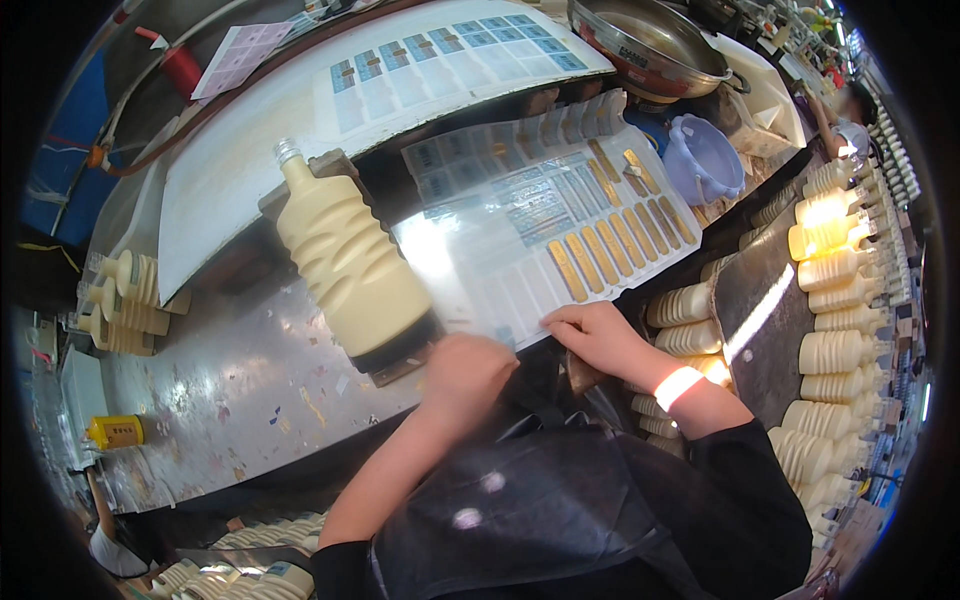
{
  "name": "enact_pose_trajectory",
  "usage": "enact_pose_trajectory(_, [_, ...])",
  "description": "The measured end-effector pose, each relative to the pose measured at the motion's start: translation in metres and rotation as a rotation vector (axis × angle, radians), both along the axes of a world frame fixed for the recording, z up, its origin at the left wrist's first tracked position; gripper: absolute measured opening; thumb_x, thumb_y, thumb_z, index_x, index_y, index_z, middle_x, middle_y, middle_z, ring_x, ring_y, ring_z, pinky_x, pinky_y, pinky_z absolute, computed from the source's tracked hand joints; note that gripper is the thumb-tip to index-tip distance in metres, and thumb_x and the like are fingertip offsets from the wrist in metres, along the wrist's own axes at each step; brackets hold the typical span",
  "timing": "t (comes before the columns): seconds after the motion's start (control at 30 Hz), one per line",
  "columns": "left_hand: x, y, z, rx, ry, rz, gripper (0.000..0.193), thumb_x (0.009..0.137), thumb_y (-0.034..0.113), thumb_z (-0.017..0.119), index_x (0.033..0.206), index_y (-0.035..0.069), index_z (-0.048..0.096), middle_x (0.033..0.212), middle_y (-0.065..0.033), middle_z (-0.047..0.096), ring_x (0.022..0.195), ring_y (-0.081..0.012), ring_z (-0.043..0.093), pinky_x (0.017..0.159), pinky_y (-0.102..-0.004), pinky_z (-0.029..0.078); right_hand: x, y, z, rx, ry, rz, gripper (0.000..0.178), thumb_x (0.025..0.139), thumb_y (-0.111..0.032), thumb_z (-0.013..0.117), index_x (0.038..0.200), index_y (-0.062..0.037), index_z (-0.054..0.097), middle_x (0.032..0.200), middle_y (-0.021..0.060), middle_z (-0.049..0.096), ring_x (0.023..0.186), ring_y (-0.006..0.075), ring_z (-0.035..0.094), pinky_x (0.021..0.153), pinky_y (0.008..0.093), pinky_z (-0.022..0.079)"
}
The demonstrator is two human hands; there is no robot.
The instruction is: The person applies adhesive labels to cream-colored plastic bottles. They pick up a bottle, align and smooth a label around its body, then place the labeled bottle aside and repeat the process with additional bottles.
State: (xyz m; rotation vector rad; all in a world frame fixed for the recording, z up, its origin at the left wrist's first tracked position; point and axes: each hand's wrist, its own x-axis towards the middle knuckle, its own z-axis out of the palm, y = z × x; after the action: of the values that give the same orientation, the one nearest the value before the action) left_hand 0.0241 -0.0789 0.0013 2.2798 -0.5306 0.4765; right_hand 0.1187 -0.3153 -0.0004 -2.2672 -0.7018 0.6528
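Note:
A cream-coloured plastic bottle with a rippled body and a clear threaded neck lies on a dark rest on the bench. To its right is a clear sheet of decals, with rows of gold strips and blue labels. My right hand pinches the near edge of this sheet between thumb and fingers. Close to the bottle's base, my left hand is curled like a fist beside the sheet's lower corner. It is slightly blurred, and whatever its fingers may hold is hidden.
Behind the sheet slopes a white board bearing more blue labels. A steel pan and a lilac bucket stand at the back right. A yellow container sits at the bench's left end. Rows of cream bottles line the right side.

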Motion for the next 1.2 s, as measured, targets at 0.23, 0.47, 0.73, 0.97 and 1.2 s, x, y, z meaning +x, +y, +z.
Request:
enact_pose_trajectory(0.23, [0.0, 0.015, 0.042, -0.111, -0.171, 0.047, 0.02, 0.071, 0.003, 0.083, 0.086, 0.011, 0.071, 0.089, -0.0042, 0.074, 0.085, -0.0246, 0.072, 0.076, -0.0371, 0.052, -0.005, 0.058, 0.027, 0.419, 1.095, -0.366, 0.05, 0.103, -0.046, 0.06, 0.098, 0.0015, 0.073, 0.07, 0.0082, 0.067, 0.044, 0.0085, 0.047, 0.041, 0.0232, 0.034])
enact_pose_trajectory(0.47, [-0.018, 0.064, 0.08, 0.084, -0.302, 0.108, 0.021, 0.069, 0.009, 0.083, 0.087, 0.011, 0.073, 0.093, -0.0052, 0.074, 0.087, -0.0245, 0.072, 0.075, -0.0364, 0.053, 0.023, 0.109, 0.065, 0.576, 0.864, -0.243, 0.014, 0.093, -0.013, 0.075, 0.091, -0.0005, 0.069, 0.058, 0.0025, 0.06, 0.042, 0.0086, 0.05, 0.039, 0.023, 0.037])
enact_pose_trajectory(0.73, [-0.002, 0.137, 0.104, 0.31, -0.43, 0.399, 0.021, 0.067, 0.0, 0.078, 0.086, 0.009, 0.073, 0.097, -0.008, 0.075, 0.092, -0.0284, 0.072, 0.078, -0.0403, 0.053, 0.055, 0.178, 0.113, 0.61, 0.424, -0.101, 0.014, 0.094, -0.013, 0.074, 0.094, 0.0004, 0.071, 0.084, -0.0012, 0.07, 0.076, 0.0031, 0.061, 0.069, 0.0201, 0.048])
enact_pose_trajectory(0.97, [0.046, 0.187, 0.082, 0.271, -0.532, 0.632, 0.023, 0.068, -0.007, 0.076, 0.088, 0.005, 0.075, 0.104, -0.0109, 0.074, 0.099, -0.0305, 0.071, 0.086, -0.0393, 0.055, 0.092, 0.243, 0.085, 0.638, 0.242, -0.12, 0.013, 0.097, -0.013, 0.069, 0.095, -0.0007, 0.068, 0.087, -0.0031, 0.067, 0.077, 0.0023, 0.057, 0.068, 0.0198, 0.047])
enact_pose_trajectory(1.2, [0.052, 0.181, 0.036, -0.296, -0.226, 0.754, 0.015, 0.096, -0.003, 0.064, 0.108, 0.0, 0.073, 0.113, -0.0112, 0.073, 0.103, -0.0228, 0.069, 0.088, -0.0324, 0.054, 0.096, 0.244, 0.086, 0.62, 0.321, -0.216, 0.009, 0.096, -0.01, 0.07, 0.094, -0.002, 0.067, 0.085, -0.0021, 0.067, 0.075, 0.0019, 0.058, 0.067, 0.0186, 0.046])
